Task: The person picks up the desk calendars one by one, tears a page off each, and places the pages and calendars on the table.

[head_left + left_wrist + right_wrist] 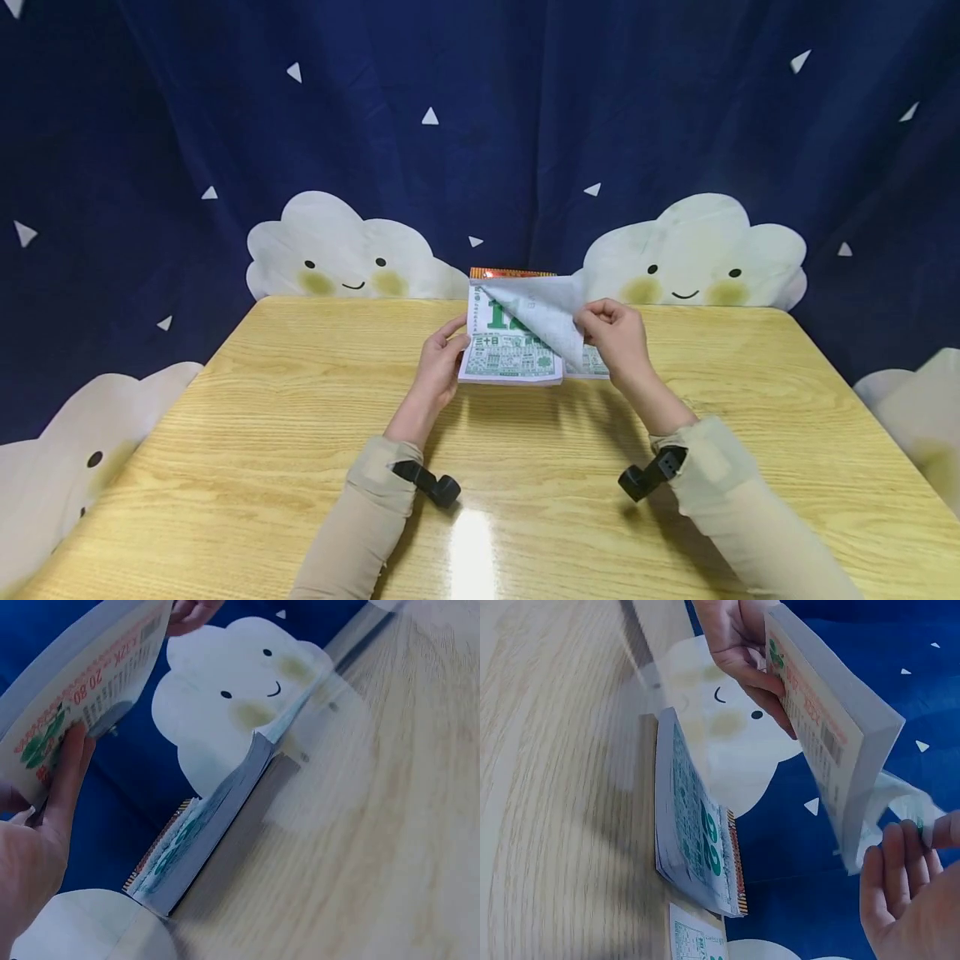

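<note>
"Green print covers the front of that thick paper pad [510, 360]. What has hold of it?"

"The left hand [438, 358], pinching its left edge, thumb in front and fingers against the back. It's raised above the wooden worktop [300, 400]."

"And the right hand [621, 335]?"

"Pinching a corner of the top sheet [551, 312] between thumb and fingers. The sheet is folded back diagonally, greyish underside showing, so it covers part of the big number."

"What's on the pad's back?"

"Red print, a barcode and a small green drawing; both wrist views catch it."

"Anything lower down?"

"A second pad [694, 825] lies on the worktop, with large green figures and a striped band along one end. Near it is another printed sheet [696, 937], only partly visible."

"Beyond the worktop?"

"Dark blue curtain [487, 125] with white triangles and smiling clouds [352, 250]. Nearer, beige sleeves [363, 517], each with a black device [427, 482] at the wrist."
</note>
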Demonstrator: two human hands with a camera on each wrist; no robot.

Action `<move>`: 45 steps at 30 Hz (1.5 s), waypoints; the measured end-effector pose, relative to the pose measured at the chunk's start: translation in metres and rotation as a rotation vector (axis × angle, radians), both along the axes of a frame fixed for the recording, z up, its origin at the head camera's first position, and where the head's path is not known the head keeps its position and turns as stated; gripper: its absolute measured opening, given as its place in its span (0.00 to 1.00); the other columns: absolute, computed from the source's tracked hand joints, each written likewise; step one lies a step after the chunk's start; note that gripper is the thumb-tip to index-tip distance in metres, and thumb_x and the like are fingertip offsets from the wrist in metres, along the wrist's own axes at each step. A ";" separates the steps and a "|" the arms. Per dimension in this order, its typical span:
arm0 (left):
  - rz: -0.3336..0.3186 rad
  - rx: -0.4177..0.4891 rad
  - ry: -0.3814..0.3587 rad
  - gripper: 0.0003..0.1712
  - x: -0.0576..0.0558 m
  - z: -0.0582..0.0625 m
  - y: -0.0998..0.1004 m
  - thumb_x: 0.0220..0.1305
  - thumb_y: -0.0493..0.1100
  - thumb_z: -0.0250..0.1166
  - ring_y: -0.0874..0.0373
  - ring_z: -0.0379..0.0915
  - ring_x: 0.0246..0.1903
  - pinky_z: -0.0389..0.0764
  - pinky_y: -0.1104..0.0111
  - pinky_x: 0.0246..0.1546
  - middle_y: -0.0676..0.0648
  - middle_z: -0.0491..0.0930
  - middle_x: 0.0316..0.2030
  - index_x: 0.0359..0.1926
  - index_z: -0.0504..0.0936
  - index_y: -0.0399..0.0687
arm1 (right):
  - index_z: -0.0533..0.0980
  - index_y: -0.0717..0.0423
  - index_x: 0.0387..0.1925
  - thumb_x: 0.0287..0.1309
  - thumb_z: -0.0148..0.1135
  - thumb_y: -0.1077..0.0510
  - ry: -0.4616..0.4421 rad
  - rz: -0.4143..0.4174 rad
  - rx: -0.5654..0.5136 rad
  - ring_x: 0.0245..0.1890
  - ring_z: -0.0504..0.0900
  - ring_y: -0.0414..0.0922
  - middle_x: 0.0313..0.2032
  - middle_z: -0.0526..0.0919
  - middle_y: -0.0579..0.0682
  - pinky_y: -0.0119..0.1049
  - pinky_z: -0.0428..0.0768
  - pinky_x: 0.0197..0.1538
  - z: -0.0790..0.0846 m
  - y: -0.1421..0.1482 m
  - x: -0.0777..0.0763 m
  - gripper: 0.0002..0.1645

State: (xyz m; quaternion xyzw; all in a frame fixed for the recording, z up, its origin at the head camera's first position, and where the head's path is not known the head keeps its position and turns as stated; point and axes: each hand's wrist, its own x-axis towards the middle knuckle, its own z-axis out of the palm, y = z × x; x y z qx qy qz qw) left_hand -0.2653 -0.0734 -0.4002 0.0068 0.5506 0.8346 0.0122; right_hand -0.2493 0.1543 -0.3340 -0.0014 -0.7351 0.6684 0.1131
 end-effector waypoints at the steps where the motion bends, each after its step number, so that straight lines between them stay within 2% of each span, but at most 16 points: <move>1: 0.012 0.004 -0.005 0.23 0.000 0.001 0.000 0.63 0.31 0.48 0.63 0.77 0.22 0.78 0.74 0.20 0.51 0.81 0.29 0.59 0.69 0.42 | 0.72 0.59 0.24 0.48 0.54 0.67 -0.013 -0.001 -0.017 0.18 0.72 0.34 0.13 0.73 0.38 0.25 0.78 0.27 -0.001 0.000 -0.001 0.03; 5: 0.035 0.027 -0.009 0.23 0.000 0.003 -0.001 0.62 0.31 0.49 0.63 0.77 0.23 0.78 0.75 0.21 0.50 0.81 0.30 0.59 0.69 0.42 | 0.71 0.58 0.24 0.49 0.54 0.67 -0.039 -0.009 -0.039 0.18 0.73 0.34 0.14 0.73 0.37 0.25 0.78 0.27 -0.002 0.002 -0.002 0.03; 12: -0.021 0.026 0.048 0.24 0.002 0.005 -0.003 0.63 0.30 0.47 0.62 0.78 0.23 0.78 0.74 0.21 0.51 0.81 0.30 0.60 0.67 0.42 | 0.71 0.59 0.27 0.48 0.53 0.67 -0.028 -0.017 -0.015 0.19 0.69 0.33 0.13 0.71 0.36 0.24 0.75 0.27 0.001 0.004 -0.003 0.02; 16: -0.033 0.014 0.071 0.24 0.002 0.004 -0.004 0.63 0.30 0.46 0.63 0.78 0.22 0.78 0.74 0.21 0.51 0.82 0.29 0.61 0.67 0.43 | 0.72 0.64 0.38 0.48 0.53 0.68 -0.055 -0.006 -0.019 0.20 0.72 0.32 0.16 0.75 0.34 0.23 0.75 0.28 0.004 0.006 -0.004 0.12; 19: -0.021 -0.001 0.081 0.24 0.000 0.003 -0.004 0.63 0.31 0.47 0.63 0.78 0.22 0.78 0.75 0.21 0.51 0.82 0.29 0.60 0.68 0.44 | 0.72 0.66 0.44 0.48 0.54 0.66 -0.073 -0.034 0.044 0.22 0.72 0.31 0.18 0.75 0.33 0.22 0.74 0.28 0.004 0.007 -0.006 0.18; 24: -0.013 -0.025 0.088 0.23 0.002 0.004 -0.002 0.63 0.31 0.47 0.62 0.78 0.23 0.78 0.75 0.22 0.50 0.81 0.31 0.59 0.69 0.44 | 0.79 0.65 0.36 0.48 0.60 0.60 -0.046 -0.115 0.171 0.24 0.71 0.32 0.18 0.74 0.32 0.23 0.71 0.26 0.004 0.009 -0.009 0.13; 30: -0.002 -0.027 0.087 0.23 0.003 0.005 -0.001 0.63 0.31 0.48 0.62 0.78 0.24 0.79 0.74 0.23 0.49 0.81 0.32 0.59 0.69 0.44 | 0.79 0.63 0.33 0.48 0.66 0.53 -0.030 -0.131 0.190 0.25 0.71 0.34 0.19 0.74 0.32 0.24 0.70 0.28 0.007 0.011 -0.010 0.16; 37: 0.018 -0.018 0.087 0.24 0.002 0.003 -0.002 0.63 0.31 0.47 0.62 0.79 0.25 0.79 0.73 0.25 0.48 0.81 0.34 0.60 0.69 0.45 | 0.77 0.60 0.30 0.50 0.65 0.53 -0.050 -0.093 0.148 0.27 0.71 0.35 0.21 0.74 0.35 0.24 0.73 0.30 0.013 0.010 -0.011 0.13; 42: 0.050 -0.003 0.080 0.23 0.001 0.002 -0.001 0.63 0.31 0.48 0.61 0.79 0.25 0.79 0.73 0.24 0.48 0.81 0.33 0.59 0.70 0.45 | 0.77 0.51 0.22 0.50 0.64 0.56 -0.054 -0.068 0.053 0.26 0.72 0.34 0.22 0.75 0.36 0.23 0.74 0.30 0.017 0.013 -0.012 0.06; 45: 0.060 -0.004 0.089 0.23 0.001 0.002 0.001 0.63 0.32 0.49 0.62 0.79 0.25 0.79 0.74 0.24 0.49 0.81 0.32 0.59 0.71 0.45 | 0.75 0.47 0.17 0.50 0.63 0.59 -0.031 -0.078 0.014 0.24 0.71 0.33 0.20 0.75 0.36 0.22 0.74 0.28 0.018 0.015 -0.013 0.09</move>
